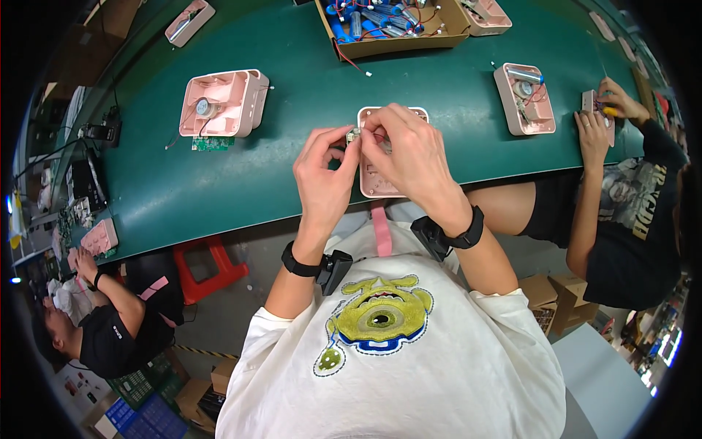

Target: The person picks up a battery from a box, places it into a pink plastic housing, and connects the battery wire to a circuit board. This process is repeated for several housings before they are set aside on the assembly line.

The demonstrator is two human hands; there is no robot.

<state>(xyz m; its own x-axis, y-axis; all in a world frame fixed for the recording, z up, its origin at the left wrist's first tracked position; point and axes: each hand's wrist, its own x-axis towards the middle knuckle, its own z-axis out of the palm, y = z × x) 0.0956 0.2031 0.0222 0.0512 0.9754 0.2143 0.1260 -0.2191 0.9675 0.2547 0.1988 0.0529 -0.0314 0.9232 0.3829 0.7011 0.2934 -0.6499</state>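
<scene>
My left hand pinches a small pale circuit board between thumb and fingertips. Close against it, my right hand has thumb and forefinger drawn together; what they grip is too small and covered to name. A bit of red wire shows beside those fingertips. Both hands are raised over a pink plastic housing at the table's near edge, whose middle and right side are mostly hidden by my right hand.
On the green table, pink housings with motors lie to the left and right. A cardboard box of blue cylindrical cells stands at the back. Co-workers sit at both sides; a red stool is at the lower left.
</scene>
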